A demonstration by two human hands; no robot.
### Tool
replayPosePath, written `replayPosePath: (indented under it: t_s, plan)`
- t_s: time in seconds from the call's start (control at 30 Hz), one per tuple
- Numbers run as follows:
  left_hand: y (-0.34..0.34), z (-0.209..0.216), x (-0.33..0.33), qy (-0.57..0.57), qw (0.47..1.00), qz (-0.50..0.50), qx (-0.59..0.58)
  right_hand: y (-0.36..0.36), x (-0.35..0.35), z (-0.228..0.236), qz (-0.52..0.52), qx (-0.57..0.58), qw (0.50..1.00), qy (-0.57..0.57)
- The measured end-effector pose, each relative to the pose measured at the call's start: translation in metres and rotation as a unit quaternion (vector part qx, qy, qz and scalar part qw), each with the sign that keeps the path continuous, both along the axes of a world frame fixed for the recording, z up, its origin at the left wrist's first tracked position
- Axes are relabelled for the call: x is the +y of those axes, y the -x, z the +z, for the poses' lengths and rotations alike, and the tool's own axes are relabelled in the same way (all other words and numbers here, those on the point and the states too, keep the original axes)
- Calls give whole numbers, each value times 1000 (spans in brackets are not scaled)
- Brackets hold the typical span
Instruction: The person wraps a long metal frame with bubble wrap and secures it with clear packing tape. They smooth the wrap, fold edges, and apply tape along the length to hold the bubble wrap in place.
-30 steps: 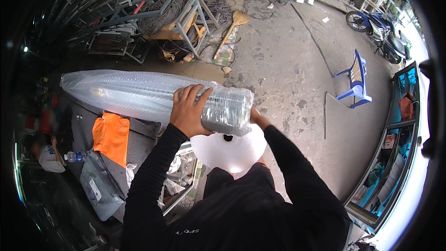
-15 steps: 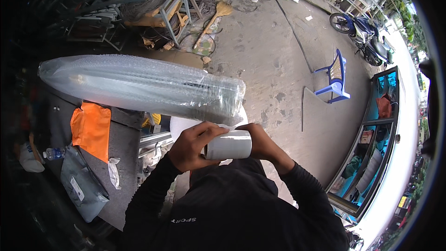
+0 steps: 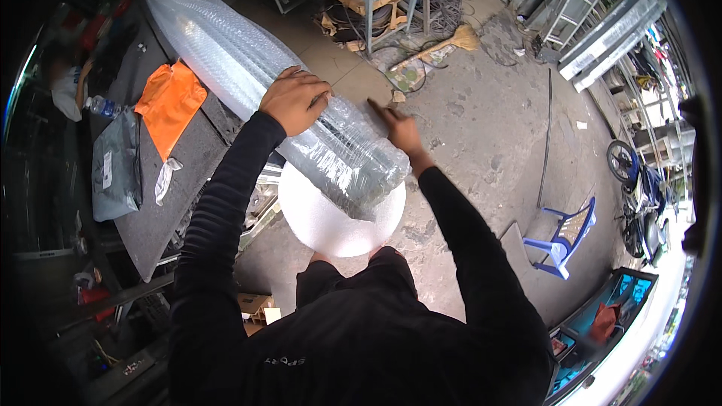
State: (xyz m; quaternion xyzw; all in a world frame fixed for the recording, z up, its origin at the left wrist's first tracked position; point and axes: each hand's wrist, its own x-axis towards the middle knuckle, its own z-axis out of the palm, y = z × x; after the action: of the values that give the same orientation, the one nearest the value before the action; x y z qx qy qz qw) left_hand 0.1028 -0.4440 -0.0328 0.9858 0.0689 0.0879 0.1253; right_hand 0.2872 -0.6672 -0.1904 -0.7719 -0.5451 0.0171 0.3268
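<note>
A long bundle in bubble wrap (image 3: 226,41) slants from the upper left toward me, its near end bound with shiny clear film. My left hand (image 3: 295,100) lies on top of it, the fingers bent and pressed against the wrap. At the bundle's far right side is my right hand (image 3: 402,134), a finger or thumb stretched toward the wrap and the other fingers curled, partly hidden. The roll of clear tape cannot be made out now. Under the near end stands a round white seat or pad (image 3: 338,229), just before my knees.
An orange bag (image 3: 169,109), a grey plastic parcel (image 3: 116,165) and a water bottle (image 3: 103,107) lie on the dark table at left. At right are a blue chair (image 3: 560,240), a motorbike (image 3: 639,203) and a glass case (image 3: 602,331). A broom (image 3: 451,43) lies ahead.
Both hands held a wide roll of clear tape close to my body; now they reach forward to the bundle, left on top, right at its far side. My view has turned left.
</note>
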Motion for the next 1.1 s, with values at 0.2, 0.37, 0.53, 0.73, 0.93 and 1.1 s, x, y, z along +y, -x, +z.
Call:
replayPosePath:
  t_s: [0.2, 0.37, 0.53, 0.73, 0.93, 1.1]
  plan:
    - [68, -26, -53, -37, 922, 264, -281, 241, -51, -128, 60, 327, 939, 90]
    - [173, -115, -169, 600, 465, 577, -300, 254, -23, -67, 57, 390, 915, -85]
    - [188, -143, -161, 764, 418, 398, -288, 248, -19, -23, 97, 355, 928, 54]
    - [186, -56, -159, 652, 565, 401, -306, 176, -81, 159, 305, 299, 827, 365]
    - [150, -13, -186, 471, 669, 497, -291, 99, 13, 245, 524, -8, 852, 12]
    - [121, -15, -224, 507, 486, 549, -454, 108, 100, 213, 673, 75, 732, 78]
